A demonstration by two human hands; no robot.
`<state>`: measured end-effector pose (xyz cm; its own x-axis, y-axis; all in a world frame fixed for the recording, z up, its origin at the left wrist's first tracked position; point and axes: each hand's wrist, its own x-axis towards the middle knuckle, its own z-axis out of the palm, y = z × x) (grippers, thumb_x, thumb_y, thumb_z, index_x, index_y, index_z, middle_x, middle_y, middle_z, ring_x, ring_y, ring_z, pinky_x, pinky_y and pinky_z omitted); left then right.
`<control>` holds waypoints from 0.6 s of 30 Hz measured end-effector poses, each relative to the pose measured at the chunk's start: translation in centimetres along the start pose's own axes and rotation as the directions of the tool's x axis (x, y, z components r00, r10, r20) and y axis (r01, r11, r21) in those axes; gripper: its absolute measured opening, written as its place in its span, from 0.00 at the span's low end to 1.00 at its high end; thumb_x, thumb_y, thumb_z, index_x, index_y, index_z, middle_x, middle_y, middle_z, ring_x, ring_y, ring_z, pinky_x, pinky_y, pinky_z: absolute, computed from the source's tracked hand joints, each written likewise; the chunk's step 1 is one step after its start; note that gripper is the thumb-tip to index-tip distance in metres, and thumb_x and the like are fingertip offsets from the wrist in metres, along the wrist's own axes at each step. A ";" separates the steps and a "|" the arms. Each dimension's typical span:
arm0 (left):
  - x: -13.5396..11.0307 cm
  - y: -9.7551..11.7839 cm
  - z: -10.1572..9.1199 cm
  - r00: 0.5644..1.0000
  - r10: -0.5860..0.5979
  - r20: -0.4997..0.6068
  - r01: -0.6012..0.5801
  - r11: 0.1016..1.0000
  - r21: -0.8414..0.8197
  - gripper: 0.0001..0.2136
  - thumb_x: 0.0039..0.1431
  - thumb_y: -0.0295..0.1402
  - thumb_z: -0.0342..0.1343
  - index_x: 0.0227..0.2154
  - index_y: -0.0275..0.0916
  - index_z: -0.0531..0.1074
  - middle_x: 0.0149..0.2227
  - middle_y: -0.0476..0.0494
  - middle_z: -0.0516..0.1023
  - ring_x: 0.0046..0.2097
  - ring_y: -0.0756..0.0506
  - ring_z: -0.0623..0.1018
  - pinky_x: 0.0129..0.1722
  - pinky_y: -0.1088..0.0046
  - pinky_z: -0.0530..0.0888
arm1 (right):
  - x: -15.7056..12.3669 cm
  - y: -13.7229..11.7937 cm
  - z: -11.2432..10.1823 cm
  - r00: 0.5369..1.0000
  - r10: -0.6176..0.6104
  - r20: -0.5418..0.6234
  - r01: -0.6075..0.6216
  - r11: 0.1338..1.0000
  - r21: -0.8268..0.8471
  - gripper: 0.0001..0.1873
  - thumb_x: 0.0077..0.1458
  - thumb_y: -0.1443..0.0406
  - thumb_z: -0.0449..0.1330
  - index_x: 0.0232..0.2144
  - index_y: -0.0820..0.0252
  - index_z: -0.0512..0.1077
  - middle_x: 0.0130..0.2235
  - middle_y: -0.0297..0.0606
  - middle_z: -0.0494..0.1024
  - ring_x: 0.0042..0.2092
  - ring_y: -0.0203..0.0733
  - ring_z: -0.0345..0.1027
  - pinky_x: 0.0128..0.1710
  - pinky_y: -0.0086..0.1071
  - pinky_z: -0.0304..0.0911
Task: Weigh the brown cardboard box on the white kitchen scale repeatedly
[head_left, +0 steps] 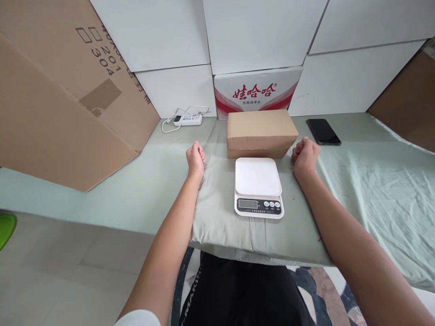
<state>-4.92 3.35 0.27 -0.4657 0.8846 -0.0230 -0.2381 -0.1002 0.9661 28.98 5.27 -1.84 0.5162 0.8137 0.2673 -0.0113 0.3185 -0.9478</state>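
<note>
A white kitchen scale [258, 176] lies on the green cloth in front of me, its small display dark and its buttons facing me. Right behind it sits a closed brown cardboard box [260, 131]. My left hand [195, 158] rests on the cloth to the left of the box and scale, curled into a fist. On the other side, my right hand [306, 155] is a fist too, close by the box's right end. Neither fist shows anything in it, and both forearms lie along the cloth.
A black phone [323, 131] lies beyond my right hand. At the back left is a white power strip [188, 119] with a cable. A large cardboard carton [68, 104] stands at left. White boxes and a red-and-white printed carton [254, 93] form the back wall.
</note>
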 end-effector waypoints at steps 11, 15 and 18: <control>0.0 -0.8 0.6 0.996 0.029 0.079 -0.031 0.999 0.024 0.25 0.77 0.37 0.60 0.22 0.45 0.57 0.23 0.56 0.57 0.23 0.52 0.61 0.24 0.77 0.60 | 0.1 0.0 -0.1 0.998 -0.024 -0.053 0.027 0.998 0.063 0.22 0.66 0.57 0.61 0.24 0.50 0.56 0.25 0.26 0.54 0.27 0.35 0.48 0.28 0.38 0.49; -0.1 -2.3 1.4 0.973 0.068 0.222 -0.097 0.987 0.125 0.09 0.78 0.39 0.58 0.39 0.45 0.78 0.45 0.45 0.84 0.49 0.46 0.84 0.42 0.75 0.76 | 0.6 0.8 0.4 1.000 0.005 -0.003 -0.005 0.996 0.093 0.13 0.64 0.51 0.59 0.43 0.50 0.72 0.40 0.33 0.78 0.41 0.37 0.76 0.40 0.32 0.70; -0.2 -3.3 2.0 0.939 0.016 0.343 -0.065 0.989 0.133 0.15 0.81 0.47 0.53 0.57 0.47 0.79 0.70 0.39 0.82 0.73 0.39 0.78 0.63 0.65 0.78 | 0.4 1.7 0.8 0.995 0.008 0.103 -0.017 0.996 0.084 0.23 0.63 0.44 0.61 0.56 0.42 0.73 0.59 0.36 0.83 0.61 0.44 0.81 0.58 0.39 0.78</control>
<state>-2.30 4.40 -2.38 -0.1492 0.9854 0.0820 -0.0914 -0.0963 0.9911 28.51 6.48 -3.19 0.4254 0.8620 0.2757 -0.0924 0.3444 -0.9343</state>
